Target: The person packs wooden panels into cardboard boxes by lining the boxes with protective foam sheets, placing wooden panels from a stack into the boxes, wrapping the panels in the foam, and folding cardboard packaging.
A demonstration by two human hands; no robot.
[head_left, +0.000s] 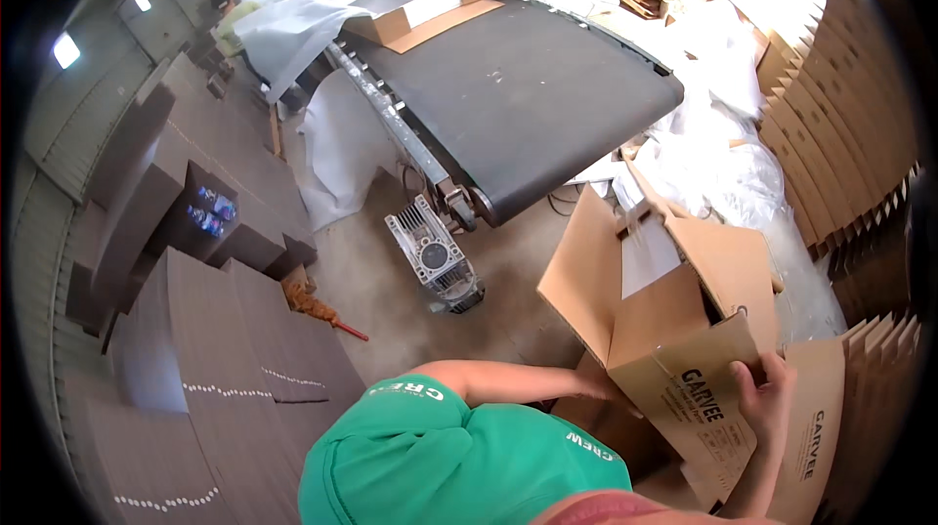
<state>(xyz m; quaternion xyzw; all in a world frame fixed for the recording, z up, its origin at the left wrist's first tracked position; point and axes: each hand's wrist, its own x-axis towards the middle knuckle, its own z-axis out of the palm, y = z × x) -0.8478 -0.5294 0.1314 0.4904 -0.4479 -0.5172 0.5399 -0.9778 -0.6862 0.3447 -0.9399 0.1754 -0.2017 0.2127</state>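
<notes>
An open cardboard box [684, 398], brown with dark print on its side, tilts in front of me at the right. Its flaps stand apart, and a white sheet-like piece [648, 256] shows inside. My right hand [767, 390] is closed on the box's right upper edge, with the thumb on the printed side. Reaching across from the left, my left hand [608, 388] holds the box at its lower left corner, where the fingers are partly hidden. Whatever lies deeper in the box cannot be seen.
A black conveyor belt [518, 76] runs ahead, carrying an open carton [420, 12]. Its motor [430, 252] sits low by the near end. Stacked grey-brown boxes [215, 349] line the left. Clear plastic wrap [723, 164] and flattened cartons [840, 144] crowd the right. Another person [230, 22] stands far left.
</notes>
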